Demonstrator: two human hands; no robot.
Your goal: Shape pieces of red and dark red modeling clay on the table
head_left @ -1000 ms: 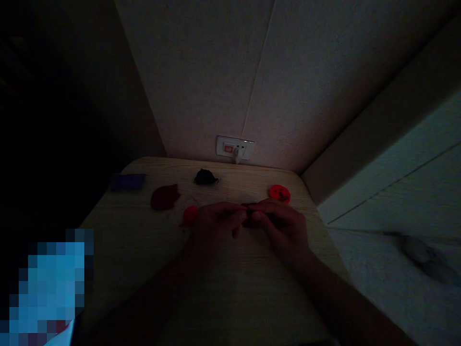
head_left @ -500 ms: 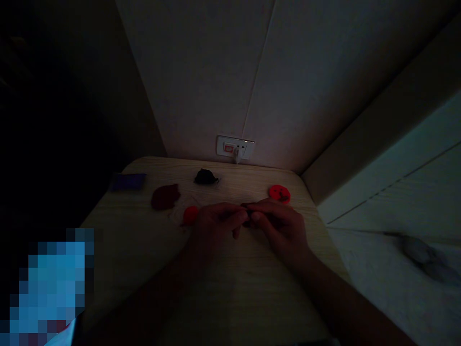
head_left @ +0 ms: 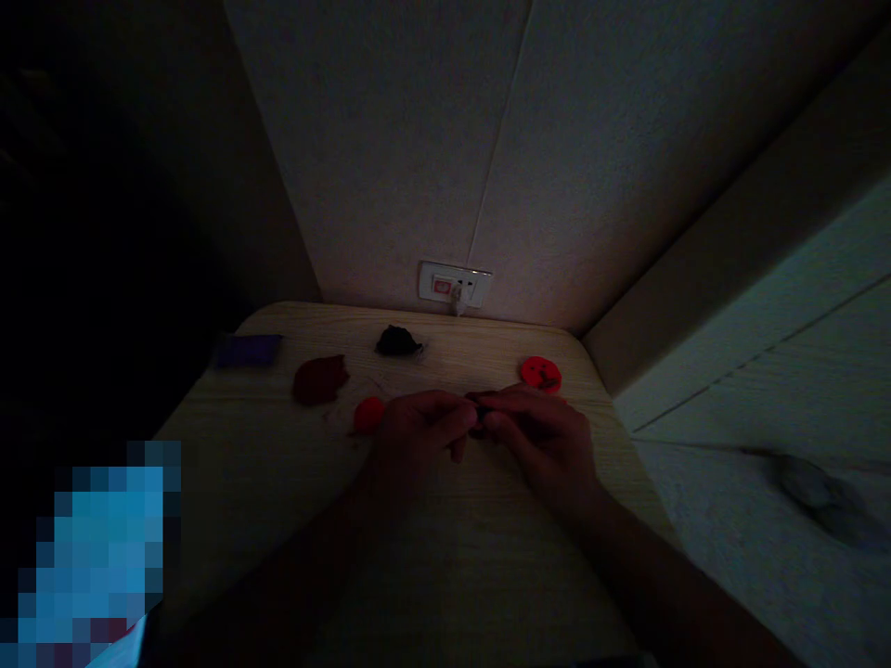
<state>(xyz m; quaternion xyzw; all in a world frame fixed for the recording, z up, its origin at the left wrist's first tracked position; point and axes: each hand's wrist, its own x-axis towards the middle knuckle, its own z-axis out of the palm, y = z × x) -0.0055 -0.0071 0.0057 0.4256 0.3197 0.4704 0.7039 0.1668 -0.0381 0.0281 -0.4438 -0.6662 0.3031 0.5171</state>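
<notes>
My left hand [head_left: 418, 434] and my right hand [head_left: 549, 436] meet over the table, fingertips pinched together. Between them is a small dark lump [head_left: 480, 419], mostly covered by the fingers; it looks soft, like modelling clay. A bright red ball [head_left: 368, 416] lies just left of my left hand, partly behind it. Beyond my right hand rests a flat red disc [head_left: 541, 373] with dark marks on it. Farther left sits a flattened dark red piece [head_left: 318, 380] with a ragged right edge.
A black lump [head_left: 398, 341] on clear wrapping lies towards the back of the wooden table [head_left: 445, 566]. At the left edge is a purple packet [head_left: 249, 351]. A wall socket [head_left: 455, 284] with a plug is just behind the table. The room is dim.
My hands stay almost in place, with only a slight shift of the right fingers around the dark lump. The things on the table have not moved.
</notes>
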